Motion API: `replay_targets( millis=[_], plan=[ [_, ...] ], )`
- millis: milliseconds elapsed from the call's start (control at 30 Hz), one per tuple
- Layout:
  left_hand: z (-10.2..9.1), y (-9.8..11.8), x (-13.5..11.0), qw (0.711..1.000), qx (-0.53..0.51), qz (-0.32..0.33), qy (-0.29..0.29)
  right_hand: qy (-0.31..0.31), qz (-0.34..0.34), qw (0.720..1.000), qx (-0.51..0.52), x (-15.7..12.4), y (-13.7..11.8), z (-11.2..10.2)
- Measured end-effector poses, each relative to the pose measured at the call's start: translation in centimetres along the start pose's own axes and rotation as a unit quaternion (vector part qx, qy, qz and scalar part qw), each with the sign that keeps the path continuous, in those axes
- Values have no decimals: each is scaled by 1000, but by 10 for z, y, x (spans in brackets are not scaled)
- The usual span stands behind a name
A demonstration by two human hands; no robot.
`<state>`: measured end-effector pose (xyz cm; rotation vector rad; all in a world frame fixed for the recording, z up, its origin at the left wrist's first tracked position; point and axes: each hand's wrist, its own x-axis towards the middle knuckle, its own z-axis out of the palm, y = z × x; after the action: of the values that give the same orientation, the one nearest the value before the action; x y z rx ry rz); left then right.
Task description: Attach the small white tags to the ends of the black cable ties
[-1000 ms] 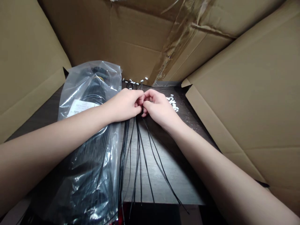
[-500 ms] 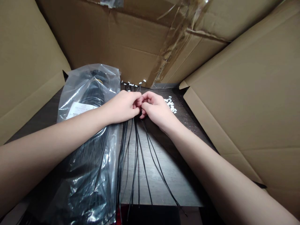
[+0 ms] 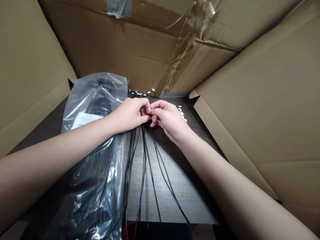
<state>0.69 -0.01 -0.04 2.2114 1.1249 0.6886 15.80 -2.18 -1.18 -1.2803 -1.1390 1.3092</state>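
Two bare hands met, left hand [image 3: 128, 115] and right hand [image 3: 170, 124] pressed together at the fingertips, pinching sth hidden, prob. a wire. Thin black wires [image 3: 144, 173] fanned out on the counter [image 3: 180, 196] below the hands; white connectors [image 3: 140, 94] lay just beyond them, loose ones [image 3: 182, 112] right of the right hand. Risk: a hard tug could tangle wires or scatter connectors. Forearms angled in, wrists slightly bent.

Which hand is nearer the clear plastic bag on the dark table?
The left hand is nearer: it is at the bag's right edge, with its forearm crossing over the clear plastic bag. The right hand is further right, apart from the bag.
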Motion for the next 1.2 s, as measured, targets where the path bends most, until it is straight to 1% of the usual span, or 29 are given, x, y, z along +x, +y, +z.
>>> replay_targets(
  millis=[133, 367, 667, 900, 1033, 1200],
  plan=[
    [0, -1, 1, 999, -30, -20, 19, 13, 18, 999, 30, 2, -1, 0],
    [-3, -1, 2, 997, -51, -53, 19, 19, 27, 999, 34, 0, -3, 0],
    [-3, -4, 3, 996, -71, -51, 31, 14, 22, 999, 41, 2, -2, -1],
    [-6, -2, 2, 997, -31, -16, 72, -16, 13, 999, 47, 3, 0, -3],
    [-6, -2, 2, 995, -48, -15, 83, -19, 14, 998, 52, 3, 0, -4],
    [-6, 0, 2, 994, -67, -21, 89, -15, 33, 997, 64, 3, -4, -5]
  ],
)
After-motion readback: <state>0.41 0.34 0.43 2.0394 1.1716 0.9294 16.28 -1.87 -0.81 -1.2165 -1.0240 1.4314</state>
